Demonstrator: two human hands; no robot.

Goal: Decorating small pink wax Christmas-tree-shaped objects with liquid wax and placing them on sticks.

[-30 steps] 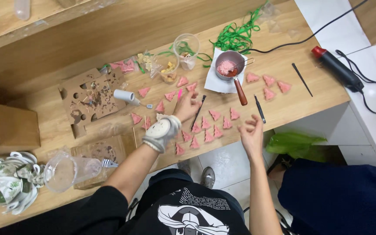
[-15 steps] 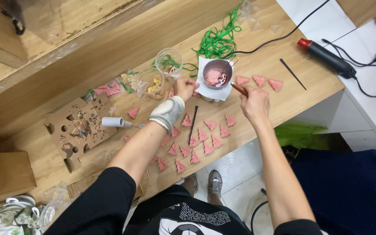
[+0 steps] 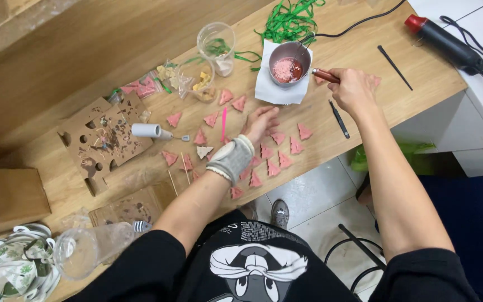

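Two bare forearms in short black sleeves are seen from above, reaching forward. The left hand (image 3: 261, 123) is laid palm down, fingers loosely spread and pointing forward, and a pale grey wrist wrap (image 3: 231, 159) is worn just behind it. The right arm is stretched further out, nearly straight. The right hand (image 3: 353, 89) is curled into a closed grip, knuckles up, the thumb side turned leftward.

Black sleeves, grey wrist brace (image 3: 231, 159)

Craft workshop; wooden workbench (image 3: 364, 72); heat gun (image 3: 445, 38); pink tree-shaped pieces (image 3: 286, 146); green ribbon (image 3: 289, 22)
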